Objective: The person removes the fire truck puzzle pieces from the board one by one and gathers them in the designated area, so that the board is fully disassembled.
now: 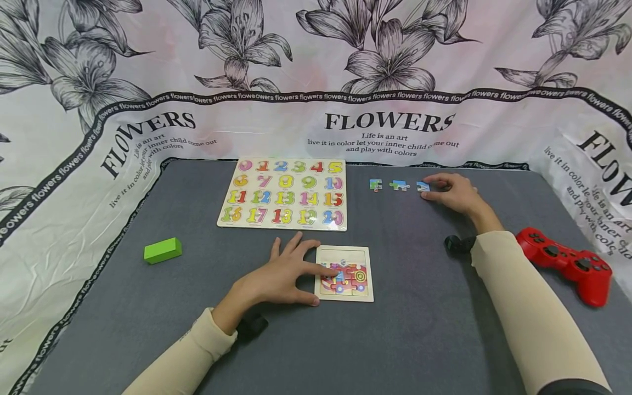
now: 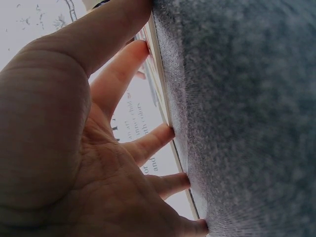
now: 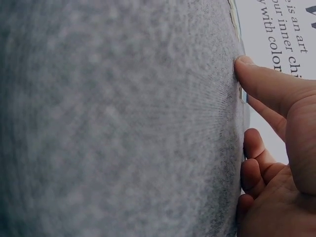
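Splayed left hand touches square wooden puzzle; right hand pinches flat jigsaw piece.

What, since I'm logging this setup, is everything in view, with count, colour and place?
Number puzzle board: 1, cream with multicoloured numerals, far middle
Jigsaw tray: 1, pale with mostly red picture, nearer middle
Jigsaw pieces: 3, mostly blue and green, in a row right of the board
Rectangular block: 1, green, left side
Game controller: 1, red, right side
Tabletop: 1, grey, beneath these
Floral-print backdrop: 1, white-pink with black print, behind and beside
Wrist cameras: 2, black, one per wrist
Sleeves: 2, cream, one per arm
Left hand: 1, bare, at the tray's left side
Right hand: 1, bare, pinching the rightmost piece
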A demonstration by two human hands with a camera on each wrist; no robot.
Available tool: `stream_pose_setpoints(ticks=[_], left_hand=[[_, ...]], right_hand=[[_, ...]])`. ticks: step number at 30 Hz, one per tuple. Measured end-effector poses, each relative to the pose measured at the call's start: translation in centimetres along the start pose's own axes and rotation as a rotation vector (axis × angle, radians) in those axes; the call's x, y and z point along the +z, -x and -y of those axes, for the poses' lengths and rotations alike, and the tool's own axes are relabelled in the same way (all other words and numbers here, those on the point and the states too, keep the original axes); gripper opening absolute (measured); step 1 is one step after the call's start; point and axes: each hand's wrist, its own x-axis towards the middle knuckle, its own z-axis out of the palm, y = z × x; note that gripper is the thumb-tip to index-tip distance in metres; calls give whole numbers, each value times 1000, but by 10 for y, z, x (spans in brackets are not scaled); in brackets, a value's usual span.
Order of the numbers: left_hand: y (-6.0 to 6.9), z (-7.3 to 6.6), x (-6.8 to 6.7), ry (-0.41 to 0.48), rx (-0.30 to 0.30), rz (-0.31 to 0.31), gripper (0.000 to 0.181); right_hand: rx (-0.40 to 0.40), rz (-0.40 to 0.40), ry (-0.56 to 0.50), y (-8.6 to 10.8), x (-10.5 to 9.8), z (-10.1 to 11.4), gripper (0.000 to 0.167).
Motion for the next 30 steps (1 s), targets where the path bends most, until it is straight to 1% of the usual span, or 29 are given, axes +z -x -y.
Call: stream_pose_setpoints(ticks=[4, 9, 17, 21, 26, 30], left_hand=[[0, 0, 0, -2, -1, 1, 62], [-1, 0, -1, -5, 0, 2, 63], [0, 0, 0, -2, 6, -5, 62], [0, 0, -1, -6, 3, -4, 62], [1, 0, -1, -7, 3, -4, 62], [1, 0, -1, -1, 3, -7, 62]], right_hand=[[5, -5, 5, 1, 0, 1, 60], [21, -24, -14, 1, 2, 2, 62], [23, -92, -41, -1, 8, 5, 51], [47, -87, -32, -2, 9, 7, 50], [79, -77, -40, -2, 8, 8, 53], [76, -94, -48, -1, 10, 9, 52]])
